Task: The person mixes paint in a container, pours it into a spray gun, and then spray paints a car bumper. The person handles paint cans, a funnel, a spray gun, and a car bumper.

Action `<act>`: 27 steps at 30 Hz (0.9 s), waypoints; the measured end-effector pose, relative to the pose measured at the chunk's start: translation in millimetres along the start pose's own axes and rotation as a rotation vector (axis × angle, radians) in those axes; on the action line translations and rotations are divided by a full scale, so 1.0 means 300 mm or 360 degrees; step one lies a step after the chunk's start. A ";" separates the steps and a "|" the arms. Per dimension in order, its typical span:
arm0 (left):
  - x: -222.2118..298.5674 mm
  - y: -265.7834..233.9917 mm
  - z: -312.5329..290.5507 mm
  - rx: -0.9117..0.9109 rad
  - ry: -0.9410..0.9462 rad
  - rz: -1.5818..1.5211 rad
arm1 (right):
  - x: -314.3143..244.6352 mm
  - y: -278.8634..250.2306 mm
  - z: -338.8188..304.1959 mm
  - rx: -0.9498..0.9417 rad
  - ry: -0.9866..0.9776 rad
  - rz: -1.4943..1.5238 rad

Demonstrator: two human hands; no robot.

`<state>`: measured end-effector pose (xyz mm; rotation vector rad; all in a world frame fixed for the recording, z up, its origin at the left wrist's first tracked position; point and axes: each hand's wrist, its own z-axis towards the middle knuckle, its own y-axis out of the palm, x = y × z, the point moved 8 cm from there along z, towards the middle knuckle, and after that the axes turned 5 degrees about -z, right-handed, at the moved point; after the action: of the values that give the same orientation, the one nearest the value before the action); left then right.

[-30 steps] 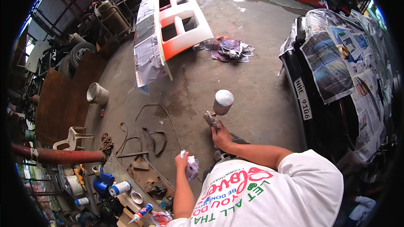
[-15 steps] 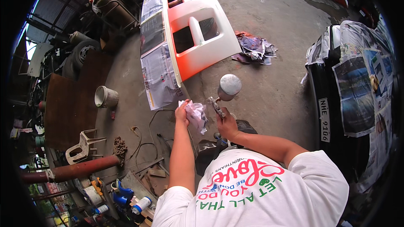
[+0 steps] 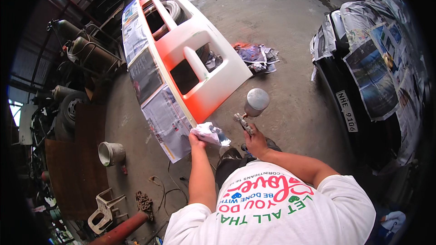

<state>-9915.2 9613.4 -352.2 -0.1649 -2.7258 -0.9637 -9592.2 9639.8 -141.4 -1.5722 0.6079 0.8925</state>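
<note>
My right hand (image 3: 255,142) grips a paint spray gun (image 3: 251,108) with a round metal cup on top, held just off the near end of a white and orange car bumper (image 3: 193,66). My left hand (image 3: 197,141) holds a crumpled white cloth (image 3: 210,133) against the bumper's lower corner. Sheets of newspaper (image 3: 156,109) are taped along the bumper's left side. My white printed shirt fills the lower middle.
A dark car (image 3: 370,95) masked with newspaper stands at the right. Crumpled papers (image 3: 257,56) lie on the concrete floor beyond the bumper. Gas cylinders (image 3: 88,50), a tyre (image 3: 70,109), a white bucket (image 3: 110,153) and a white plastic chair (image 3: 103,205) crowd the left.
I have stepped closer to the bumper. My left hand has risen with the cloth and now reaches the bumper's corner. The spray gun stays in my right hand.
</note>
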 end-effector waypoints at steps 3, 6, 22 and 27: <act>0.001 0.048 0.012 -0.0091 -0.0118 -0.0141 | -0.008 0.007 -0.013 0.0200 0.0190 -0.0016; 0.003 0.054 0.042 -0.0203 -0.0247 -0.0148 | -0.015 -0.022 -0.032 0.0334 0.0306 -0.0048; -0.140 0.068 -0.169 0.0741 -0.0358 0.1649 | 0.349 -0.465 0.388 0.0382 0.0311 0.0036; -0.483 0.110 -0.268 0.0728 -0.0354 0.1507 | 0.434 -0.743 0.652 0.0367 0.0202 0.0055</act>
<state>-9754.1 9584.8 -310.5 -1.3600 -2.4524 -0.0544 -9382.7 9886.2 -125.7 -1.4200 0.8018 0.7236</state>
